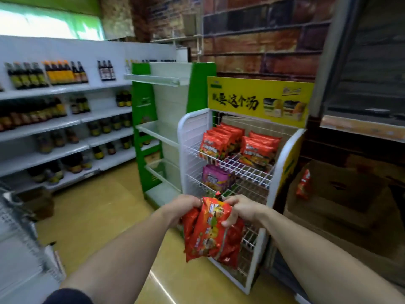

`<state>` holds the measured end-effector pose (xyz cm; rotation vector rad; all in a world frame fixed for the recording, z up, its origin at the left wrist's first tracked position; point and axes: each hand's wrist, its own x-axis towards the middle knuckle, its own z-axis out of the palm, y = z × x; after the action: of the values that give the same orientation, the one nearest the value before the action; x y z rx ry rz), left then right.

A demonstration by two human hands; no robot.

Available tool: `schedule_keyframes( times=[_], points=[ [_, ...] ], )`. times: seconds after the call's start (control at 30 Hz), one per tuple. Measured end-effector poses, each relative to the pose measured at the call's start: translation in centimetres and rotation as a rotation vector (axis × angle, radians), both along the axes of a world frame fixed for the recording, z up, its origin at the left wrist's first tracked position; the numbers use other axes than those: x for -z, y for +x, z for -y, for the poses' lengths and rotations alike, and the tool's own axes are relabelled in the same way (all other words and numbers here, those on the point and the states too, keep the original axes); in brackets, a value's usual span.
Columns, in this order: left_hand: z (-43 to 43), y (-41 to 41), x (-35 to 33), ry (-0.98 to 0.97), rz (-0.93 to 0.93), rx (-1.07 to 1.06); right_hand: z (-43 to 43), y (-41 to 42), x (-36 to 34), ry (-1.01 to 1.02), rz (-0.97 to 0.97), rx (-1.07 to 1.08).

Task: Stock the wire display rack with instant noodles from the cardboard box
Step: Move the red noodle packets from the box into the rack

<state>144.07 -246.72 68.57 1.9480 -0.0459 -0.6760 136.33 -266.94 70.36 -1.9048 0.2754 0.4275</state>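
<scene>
1. Bg: long shelves (65, 132) w/ sauce bottles on the left, green unit (162, 128) just beside the rack. Not part of the job.
2. Wire rack (230, 167) under yellow sign (258, 99). Top tier: two rows of red noodle packs, left row (219, 141) and right row (258, 150). Mid tier: purple packs (215, 178) at the left only, right side looks bare. Lower tiers mostly hidden behind the hands; the visible bit looks bare.
3. Box (341, 194) right of the rack, open, dim. Single red pack (303, 184) shows inside; rest of contents can't tell.
4. Bundle (210, 229) of red packs held in front of the lower tiers, not on any tier yet.
5. Left hand (184, 207): grip closed on the bundle's top-left. Right hand (241, 209): grip closed on its top-right, thumb over the front.
6. Est. progress: under half. Top tier stocked, mid partly. Left to do: place this bundle, fill mid-right + lower tiers, more trips to the box.
</scene>
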Motion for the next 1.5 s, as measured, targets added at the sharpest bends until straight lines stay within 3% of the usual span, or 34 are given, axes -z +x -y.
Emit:
schedule_keyframes(
  times=[0.23,0.4,0.57,0.7,0.9,1.07,1.17,1.23,1.37,1.5],
  points=[
    [-9.3,2.8,-0.3,-0.090,-0.128,-0.017,-9.4,4.2,2.1,0.249,-0.014,0.001],
    [-15.4,5.5,1.1,-0.430,-0.241,-0.242,-12.2,6.1,4.1,0.435,-0.051,0.136],
    [-18.8,5.6,4.5,-0.662,-0.401,-0.290,-14.0,8.0,4.6,0.739,-0.092,0.379],
    [-16.7,5.9,4.6,-0.810,-0.415,-0.343,-14.7,10.5,4.6,0.734,-0.064,0.476],
    [-12.8,9.3,3.4,-0.927,-0.386,-0.531,-14.3,14.8,3.5,0.742,-0.062,0.416],
    [-11.9,13.8,4.0,-0.840,-0.289,-0.651,-12.8,19.0,2.0,0.778,0.153,0.535],
    [-11.9,15.8,3.7,-0.755,-0.245,-0.674,-11.7,21.5,1.2,0.611,0.387,0.712],
    [-11.2,16.9,3.1,-0.726,-0.226,-0.678,-11.8,22.7,0.9,0.314,0.552,0.699],
    [-8.2,18.0,1.7,-0.760,-0.259,-0.646,-13.8,23.2,1.4,-0.301,0.789,0.325],
    [-5.6,20.1,2.0,-0.812,-0.301,-0.586,-15.3,24.6,4.4,-0.707,0.986,0.081]
  ],
)
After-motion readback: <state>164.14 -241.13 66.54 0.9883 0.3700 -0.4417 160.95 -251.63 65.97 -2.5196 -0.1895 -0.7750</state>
